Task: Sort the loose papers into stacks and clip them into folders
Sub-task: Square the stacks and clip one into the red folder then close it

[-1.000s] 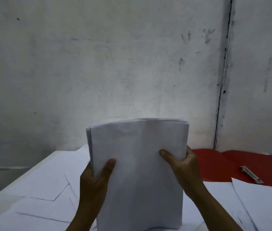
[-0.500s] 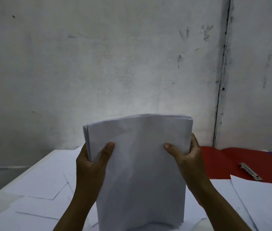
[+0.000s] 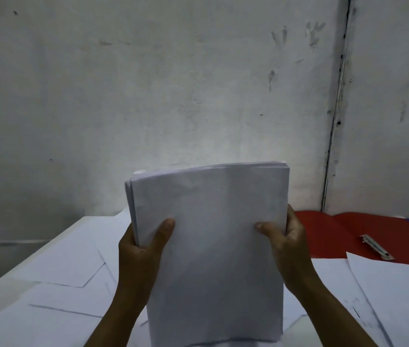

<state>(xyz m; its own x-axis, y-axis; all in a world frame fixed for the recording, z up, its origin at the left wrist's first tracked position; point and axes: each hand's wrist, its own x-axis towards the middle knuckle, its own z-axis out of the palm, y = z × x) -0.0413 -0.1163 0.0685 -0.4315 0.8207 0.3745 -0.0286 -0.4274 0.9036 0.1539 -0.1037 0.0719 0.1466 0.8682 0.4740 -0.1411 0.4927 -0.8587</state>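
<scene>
While gripped at both side edges by 2 hands, L (image 3: 139, 249) & R (image 3: 287, 242): paper stack (image 3: 213, 246) upright, long axis vertical.

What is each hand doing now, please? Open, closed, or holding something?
Left hand: closed, gripping the left edge of the upright paper stack.
Right hand: closed, gripping the right edge of the same stack.

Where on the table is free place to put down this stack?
Little bare table shows, only at the left edge. Loose sheets cover the left, another sheet the right. Far right, the open red folder has room beside its clip.
</scene>
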